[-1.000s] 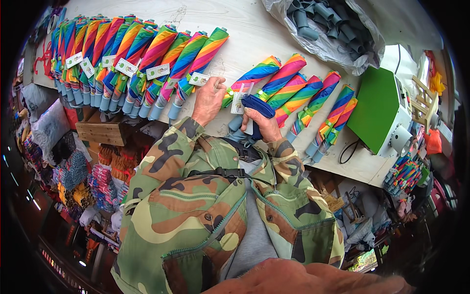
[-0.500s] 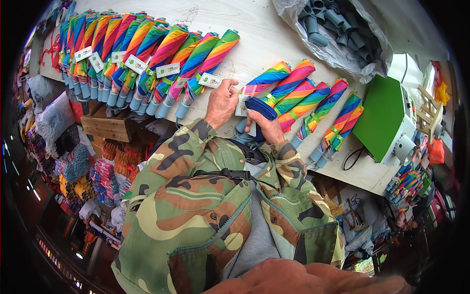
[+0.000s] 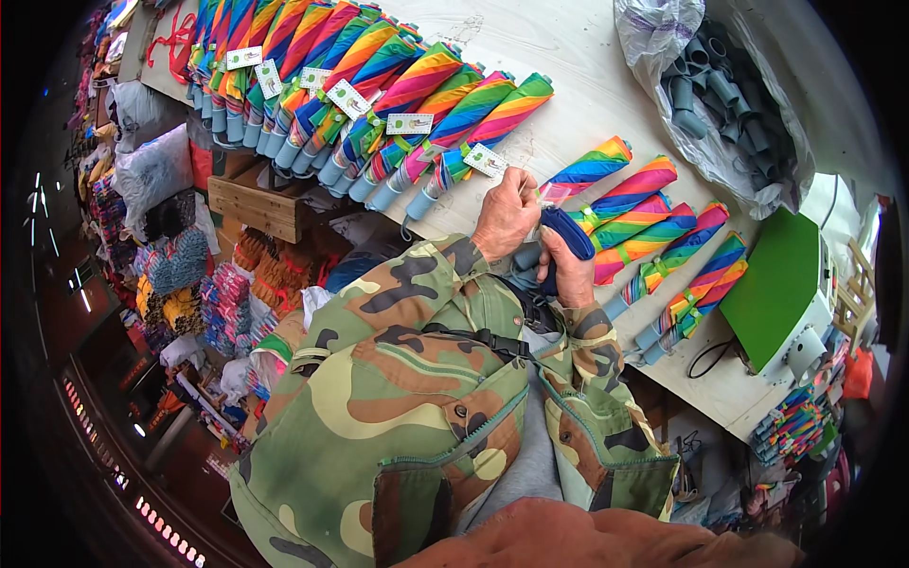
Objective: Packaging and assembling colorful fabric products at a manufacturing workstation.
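Observation:
My left hand (image 3: 507, 214) is closed in a pinch beside the front end of the umbrella row; what sits between its fingertips is too small to make out. Close to its right, my right hand (image 3: 568, 268) grips a dark blue hand tool (image 3: 568, 234) that looks like a tagging gun, with a clear plastic bit at its top. A folded rainbow umbrella (image 3: 592, 168) lies just beyond the tool. Left of my hands, rainbow umbrellas (image 3: 407, 80) with grey-blue handles lie packed side by side, several bearing white tags (image 3: 485, 160).
Several more rainbow umbrellas (image 3: 701, 284) lie to the right on the pale table (image 3: 530, 57). At the far right, a plastic bag (image 3: 653, 57) holds grey-blue tube parts (image 3: 724, 90). Near the right edge stands a green-and-white machine (image 3: 778, 284). A wooden drawer (image 3: 254, 206) juts out below the table's left side.
My view has swung, so the table's contents sit further right. The blue tool has tilted, and the white tag that showed beside it is out of sight. Both hands stay close together.

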### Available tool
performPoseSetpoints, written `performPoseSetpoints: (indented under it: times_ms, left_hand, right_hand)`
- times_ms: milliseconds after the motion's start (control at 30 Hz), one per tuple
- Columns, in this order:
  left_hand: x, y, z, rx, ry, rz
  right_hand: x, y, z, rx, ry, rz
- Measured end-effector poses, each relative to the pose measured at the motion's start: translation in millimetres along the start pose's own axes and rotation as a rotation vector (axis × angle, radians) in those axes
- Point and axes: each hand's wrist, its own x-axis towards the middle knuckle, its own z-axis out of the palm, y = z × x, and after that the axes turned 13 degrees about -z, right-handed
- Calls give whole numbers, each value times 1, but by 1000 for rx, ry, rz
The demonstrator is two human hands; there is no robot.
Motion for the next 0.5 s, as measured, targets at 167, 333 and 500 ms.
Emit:
performPoseSetpoints:
  times_ms: [167, 333, 500]
  left_hand:
    - [10, 23, -45, 98, 226, 266]
    - [15, 41, -74, 117, 130, 135]
    - [-3, 9, -56, 379, -32, 336]
  right_hand:
    - [-17, 3, -25, 178, -51, -61]
    - [-7, -2, -12, 110, -80, -30]
    - [-2, -6, 0, 69, -127, -135]
